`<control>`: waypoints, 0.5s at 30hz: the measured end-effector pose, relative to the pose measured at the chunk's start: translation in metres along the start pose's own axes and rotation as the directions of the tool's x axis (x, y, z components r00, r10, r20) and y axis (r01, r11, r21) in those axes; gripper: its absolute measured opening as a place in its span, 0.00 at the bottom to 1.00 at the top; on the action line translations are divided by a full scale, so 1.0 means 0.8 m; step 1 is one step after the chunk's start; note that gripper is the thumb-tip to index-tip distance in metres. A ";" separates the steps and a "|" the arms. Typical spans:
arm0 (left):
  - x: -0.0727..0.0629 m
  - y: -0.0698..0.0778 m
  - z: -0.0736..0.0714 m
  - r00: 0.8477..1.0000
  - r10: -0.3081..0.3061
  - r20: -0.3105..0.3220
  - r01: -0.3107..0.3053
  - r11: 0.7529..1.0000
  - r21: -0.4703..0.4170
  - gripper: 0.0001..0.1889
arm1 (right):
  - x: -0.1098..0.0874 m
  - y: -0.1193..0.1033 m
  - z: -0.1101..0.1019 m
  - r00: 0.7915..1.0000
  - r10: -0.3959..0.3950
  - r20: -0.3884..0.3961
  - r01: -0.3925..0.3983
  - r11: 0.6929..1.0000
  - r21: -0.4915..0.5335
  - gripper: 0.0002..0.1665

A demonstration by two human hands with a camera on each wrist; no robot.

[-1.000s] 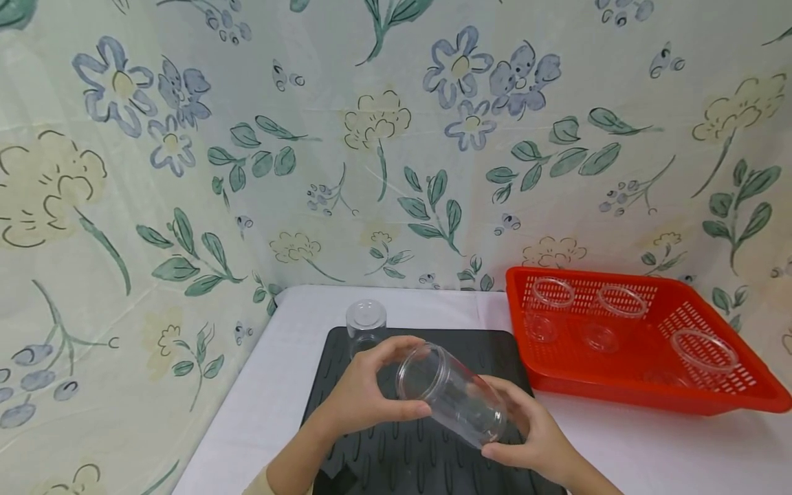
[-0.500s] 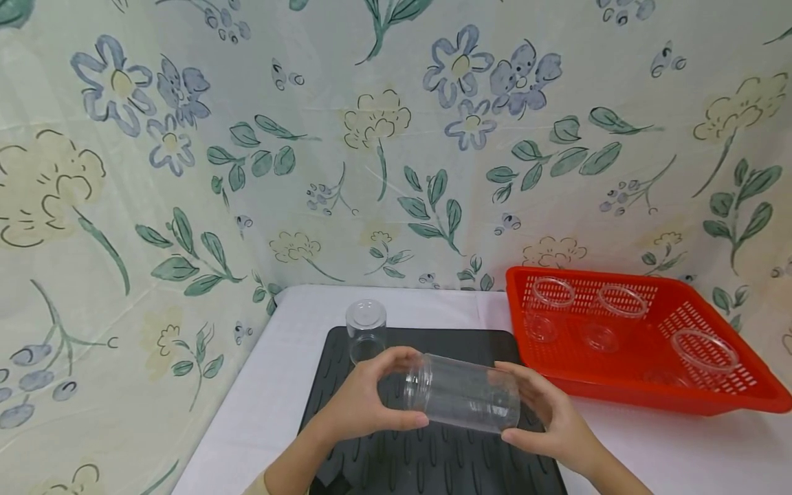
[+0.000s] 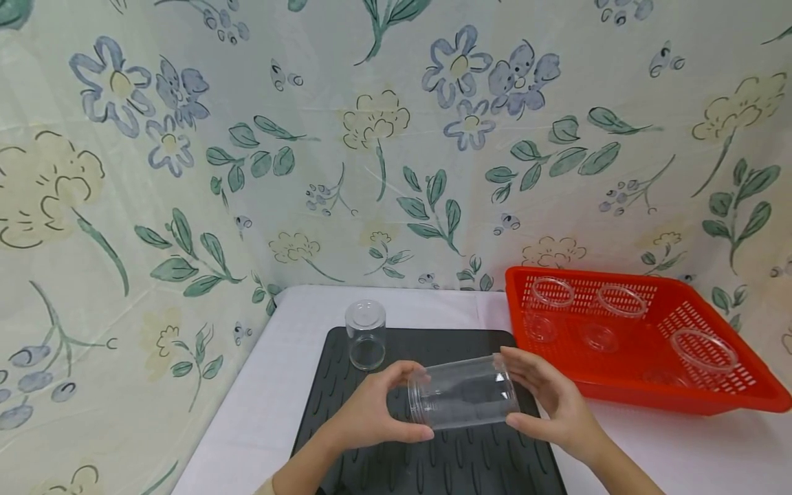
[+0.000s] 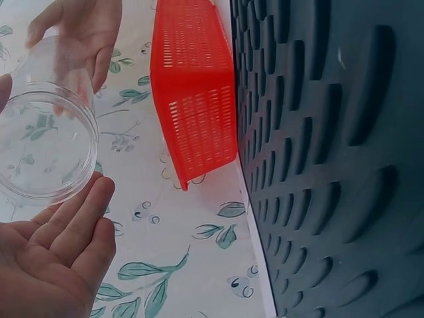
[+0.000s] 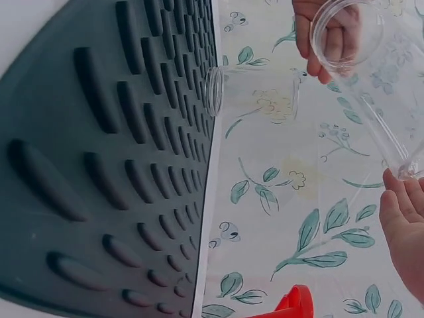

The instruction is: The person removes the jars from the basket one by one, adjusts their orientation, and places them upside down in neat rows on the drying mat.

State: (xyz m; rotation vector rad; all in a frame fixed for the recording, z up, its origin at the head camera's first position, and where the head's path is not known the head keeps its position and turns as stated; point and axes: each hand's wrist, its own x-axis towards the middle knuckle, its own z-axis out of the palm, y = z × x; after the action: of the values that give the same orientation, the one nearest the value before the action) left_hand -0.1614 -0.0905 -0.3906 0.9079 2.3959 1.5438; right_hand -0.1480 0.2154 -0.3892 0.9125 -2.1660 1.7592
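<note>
A clear jar with a threaded mouth lies nearly level between my hands, above the black ridged mat. My left hand holds it at the mouth end, thumb at the lower side and fingers at the upper. Around its base, my right hand grips with thumb below and fingertips on top. The left wrist view looks into the round mouth of the jar. A second clear jar stands mouth down on the mat's far left corner.
At the right, a red perforated basket holds several clear jars, among them one near its right side. A white cloth covers the table. Behind it hangs a floral curtain.
The jar has turned from slanting down to the right to nearly level, its base end now slightly raised. My right hand has moved right and up with the base; the left has lowered slightly.
</note>
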 end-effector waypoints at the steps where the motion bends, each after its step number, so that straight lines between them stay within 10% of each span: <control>1: 0.000 -0.002 0.001 1.000 -0.002 0.004 0.002 1.000 -0.001 0.36 | 0.001 0.000 0.000 1.000 -0.014 0.004 0.014 1.000 0.010 0.43; 15: 0.002 -0.017 0.015 0.999 -0.003 0.034 0.004 1.000 -0.027 0.36 | 0.012 -0.007 0.005 0.998 -0.050 0.027 0.049 0.998 0.026 0.43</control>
State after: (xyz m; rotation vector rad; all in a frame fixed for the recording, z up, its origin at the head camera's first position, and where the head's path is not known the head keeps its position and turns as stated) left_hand -0.1630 -0.0839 -0.4078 0.9164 2.3468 1.5427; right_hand -0.1514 0.2080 -0.3805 0.9931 -2.1233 1.7655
